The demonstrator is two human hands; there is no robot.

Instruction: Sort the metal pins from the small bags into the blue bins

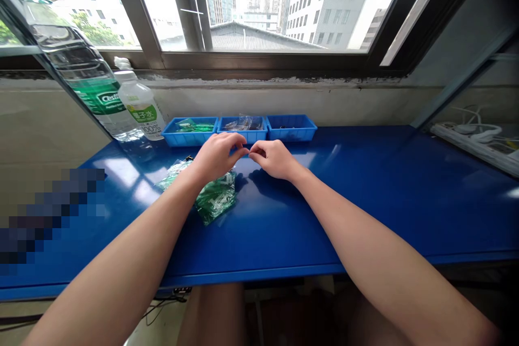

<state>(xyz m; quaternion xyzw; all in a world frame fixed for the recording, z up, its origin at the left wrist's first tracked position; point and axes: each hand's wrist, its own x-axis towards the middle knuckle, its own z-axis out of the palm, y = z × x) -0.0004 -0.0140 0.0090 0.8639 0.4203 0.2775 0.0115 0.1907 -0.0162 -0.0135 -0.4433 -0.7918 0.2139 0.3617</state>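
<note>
Over the blue table (284, 232), my left hand (219, 154) and my right hand (273, 158) meet fingertip to fingertip, just in front of the blue bins. Both hands are closed in a pinch. Whatever lies between the fingertips is too small to make out. Beneath my left hand and wrist lie green and clear plastic packets (217, 197), partly covered by that arm. Three small blue bins stand in a row behind my hands: the left bin (188, 140) has green packets, the middle bin (261, 136) clear bags, the right bin (294, 134) a few small dark pieces.
At the back left stand a large water bottle (95, 89) with a green label and a smaller white-capped bottle (141, 105). A window (259, 59) runs behind the table. White cables (482, 132) and a power strip lie at the far right.
</note>
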